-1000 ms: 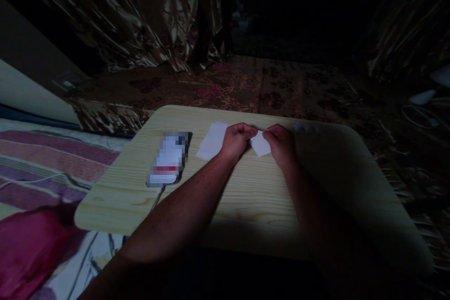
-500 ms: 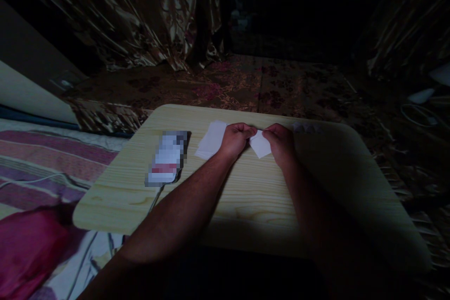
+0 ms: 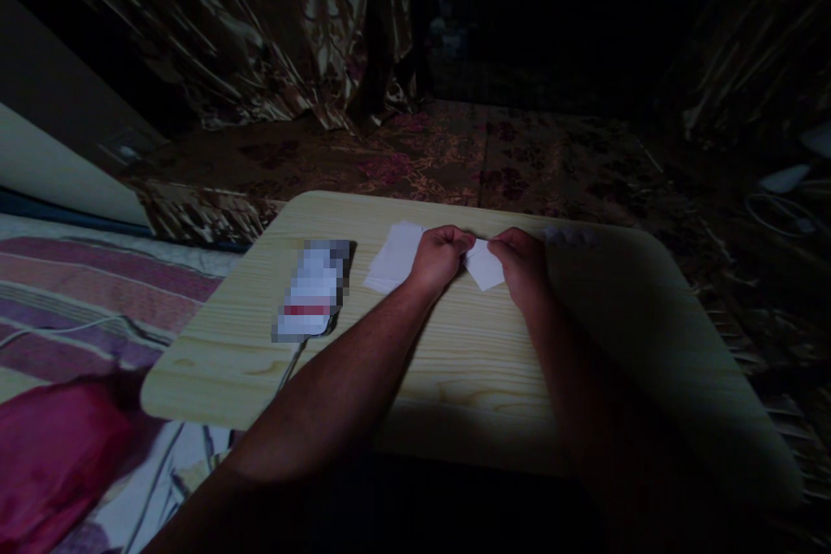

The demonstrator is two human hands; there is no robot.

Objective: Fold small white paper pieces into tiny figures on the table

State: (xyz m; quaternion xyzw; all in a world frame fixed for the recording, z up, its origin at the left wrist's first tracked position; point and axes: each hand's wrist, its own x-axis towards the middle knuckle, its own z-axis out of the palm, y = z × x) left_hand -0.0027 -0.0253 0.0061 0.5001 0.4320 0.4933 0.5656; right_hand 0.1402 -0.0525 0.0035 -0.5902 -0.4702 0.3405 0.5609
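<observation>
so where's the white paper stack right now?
In the head view, the paper stack lies on the wooden table, just left of centre, between the pixelated device and the left hand.

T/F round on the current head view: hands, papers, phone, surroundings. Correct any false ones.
1. The left hand and right hand both hold the small white paper. True.
2. The phone lies on the table, with a cable at its near end. True.
3. The phone is right of both hands. False: it is left of them.
4. White sheets lie on the table beside the left hand. True.
5. The pink cloth rests on the tabletop. False: it lies left of the table, by the striped bedding.
</observation>
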